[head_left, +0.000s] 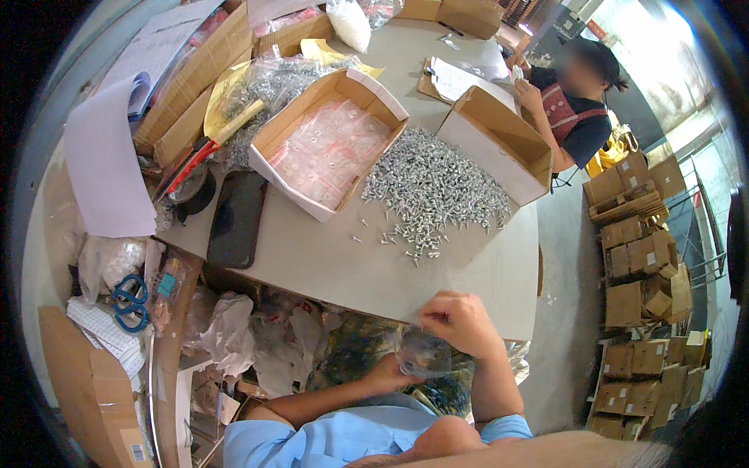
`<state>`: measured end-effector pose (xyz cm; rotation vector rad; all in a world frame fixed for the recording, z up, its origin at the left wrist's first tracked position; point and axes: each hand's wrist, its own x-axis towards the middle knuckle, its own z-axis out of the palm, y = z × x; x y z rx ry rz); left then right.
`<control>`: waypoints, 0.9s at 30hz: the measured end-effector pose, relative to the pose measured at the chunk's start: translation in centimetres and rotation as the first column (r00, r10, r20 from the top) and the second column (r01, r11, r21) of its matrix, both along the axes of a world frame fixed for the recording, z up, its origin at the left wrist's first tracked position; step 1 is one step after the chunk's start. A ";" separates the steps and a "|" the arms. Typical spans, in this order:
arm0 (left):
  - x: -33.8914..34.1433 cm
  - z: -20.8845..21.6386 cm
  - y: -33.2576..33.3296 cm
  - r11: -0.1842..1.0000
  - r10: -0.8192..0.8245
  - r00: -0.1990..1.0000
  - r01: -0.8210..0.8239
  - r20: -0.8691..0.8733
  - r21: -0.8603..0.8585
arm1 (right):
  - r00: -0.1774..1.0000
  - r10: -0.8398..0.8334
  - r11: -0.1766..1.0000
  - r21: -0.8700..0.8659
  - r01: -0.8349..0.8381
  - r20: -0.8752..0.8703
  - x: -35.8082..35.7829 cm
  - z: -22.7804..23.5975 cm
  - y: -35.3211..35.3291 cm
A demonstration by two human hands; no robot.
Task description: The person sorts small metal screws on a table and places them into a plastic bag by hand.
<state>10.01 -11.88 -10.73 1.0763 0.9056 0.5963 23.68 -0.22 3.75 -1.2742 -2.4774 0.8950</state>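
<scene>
Clear plastic bag point(422, 355) between both hands, below table edge point(437, 331).

Bright, even daylight throughout, strongest from the upper right, where the doorway area burns out to white glare. Soft, short shadows under the open brown cardboard box point(328, 140) on the grey tabletop point(390, 269). Heavy fisheye bending toward the rim, black vignette at the corners. Slight blur at the edges; centre fairly sharp.

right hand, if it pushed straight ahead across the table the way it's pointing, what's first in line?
Probably bare tabletop first, then the loose scattered screws. The right hand sits at the near edge, pinching a clear bag with the left hand; depth is unclear.
</scene>
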 end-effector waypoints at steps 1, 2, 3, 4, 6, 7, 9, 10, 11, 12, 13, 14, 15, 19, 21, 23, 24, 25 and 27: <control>0.1 -0.4 -0.1 1.000 0.002 0.999 -0.003 0.037 0.024 | 0.997 -0.067 0.997 -0.033 0.065 -0.044 0.0 0.0 0.2; 0.4 -1.2 -0.3 0.999 0.005 0.997 -0.009 0.074 0.047 | 0.987 -0.133 0.990 -0.068 0.127 -0.085 -0.1 -0.1 0.5; 0.5 -1.4 -0.2 0.999 -0.010 0.996 0.006 0.084 0.042 | 0.970 -0.210 0.975 -0.103 0.197 -0.125 -0.1 0.1 0.8; 0.6 -1.5 -0.2 0.999 -0.022 0.995 0.019 0.095 0.036 | 0.925 -0.359 0.932 0.000 0.362 -0.124 -0.8 0.2 1.3; 0.5 -1.4 -0.1 1.000 -0.028 0.997 0.029 0.075 -0.008 | 0.912 -0.362 0.880 0.253 0.402 -0.193 -1.6 -0.6 2.7; 0.5 -1.3 -0.1 1.000 -0.017 0.997 0.018 0.070 -0.013 | 0.908 -0.353 0.830 0.372 0.416 -0.227 -1.8 -1.0 3.2; 0.6 -1.3 -0.5 0.997 0.061 0.994 -0.064 0.087 0.040 | 0.932 -0.333 0.895 0.264 0.360 -0.143 -2.2 -1.2 3.7; 0.6 -1.3 -0.4 0.997 0.048 0.994 -0.053 0.095 0.048 | 0.943 -0.316 0.921 0.206 0.331 -0.102 -2.4 -1.4 3.8; 0.5 -1.4 -0.2 0.998 0.035 0.994 -0.041 0.103 0.056 | 0.949 -0.294 0.916 0.251 0.313 -0.109 -2.6 -1.7 4.0; 0.4 -1.1 0.0 0.998 0.021 0.994 -0.028 0.111 0.064 | 0.955 -0.274 0.909 0.295 0.296 -0.114 -2.8 -2.1 4.1; 0.3 -0.7 0.1 0.998 0.014 0.996 -0.019 0.087 0.056 | 0.960 -0.254 0.898 0.339 0.279 -0.118 -2.9 -2.3 4.2; 0.2 -0.3 0.2 0.999 0.006 0.998 -0.009 0.064 0.048 | 0.962 -0.244 0.894 0.356 0.273 -0.126 -3.1 -2.4 4.2; 0.1 0.1 0.3 0.999 0.000 0.999 -0.001 0.040 0.040 | 0.964 -0.231 0.889 0.373 0.265 -0.135 -3.4 -2.4 4.2; 0.8 -2.0 -0.3 0.992 0.024 0.997 -0.034 0.078 0.123 | 0.958 -0.267 0.913 0.290 0.286 -0.104 -3.5 -2.2 4.0; 1.5 -4.3 -0.5 0.989 -0.005 0.994 -0.012 0.112 0.148 | 0.955 -0.276 0.904 0.309 0.296 -0.107 -3.3 -2.2 3.6; 1.5 -4.4 -0.7 0.990 0.026 0.986 -0.049 0.164 0.136 | 0.963 -0.260 0.925 0.267 0.269 -0.068 -2.6 -2.0 2.9; 1.5 -4.0 -0.6 0.989 0.043 0.981 -0.068 0.191 0.128 | 0.972 -0.234 0.949 0.213 0.234 -0.026 -2.1 -1.3 2.3; 1.5 -4.1 -0.5 0.984 0.057 0.978 -0.089 0.202 0.153 | 0.980 -0.199 0.969 0.154 0.195 0.011 -1.8 -0.6 1.9; 1.5 -4.0 -0.4 0.971 0.078 0.971 -0.126 0.226 0.204 | 0.999 0.006 0.997 -0.075 -0.002 0.049 -0.9 1.4 1.5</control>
